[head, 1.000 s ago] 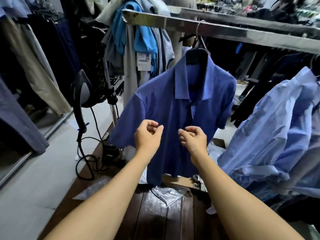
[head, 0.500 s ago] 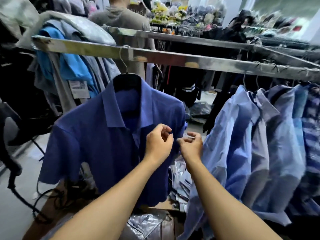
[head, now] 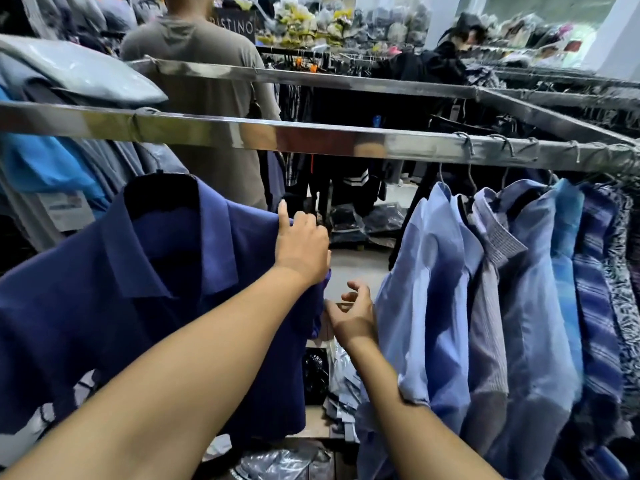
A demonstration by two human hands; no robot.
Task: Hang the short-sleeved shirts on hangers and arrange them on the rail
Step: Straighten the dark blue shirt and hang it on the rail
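navy shirt hangs frame left on rail, which runs left-right. left hand curls on its shoulder, frame centre, index raised. right hand loosely spread, empty, beside hung shirts frame right. likely slide: rightward.

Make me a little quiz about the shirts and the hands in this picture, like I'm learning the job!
1. True or false: the light blue shirts hang on the metal rail.
2. The left hand grips: A the dark blue shirt; B a hanger hook; C a plastic bag.
3. Fill in: the right hand holds ____.
Key: 1 true; 2 A; 3 nothing.
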